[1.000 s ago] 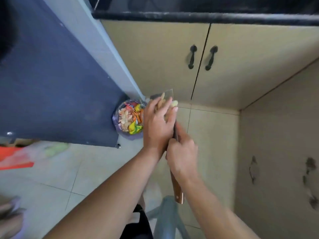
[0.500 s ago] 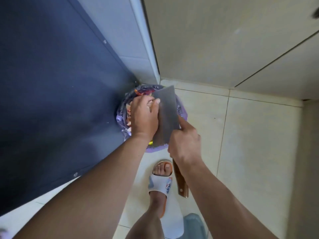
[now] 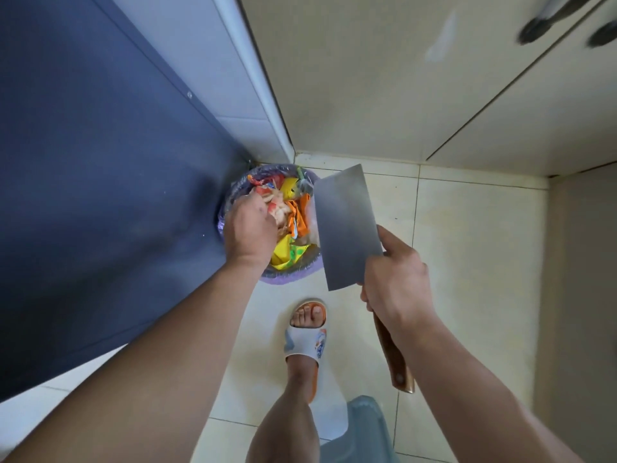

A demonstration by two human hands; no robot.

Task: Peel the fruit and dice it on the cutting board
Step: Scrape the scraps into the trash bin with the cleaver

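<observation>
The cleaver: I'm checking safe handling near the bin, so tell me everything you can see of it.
The cleaver has a broad rectangular blade of dull grey metal, looking clean, and a reddish-brown wooden handle with a rivet near its end. The right hand grips the handle where it meets the blade, thumb lying along the blade's edge. It is held in the air, flat face toward the camera, its far end over the right rim of the trash bin. Nothing else touches it.

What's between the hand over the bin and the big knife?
In the head view, colourful wrappers and scraps in the bin lie between the left hand and the cleaver.
</observation>
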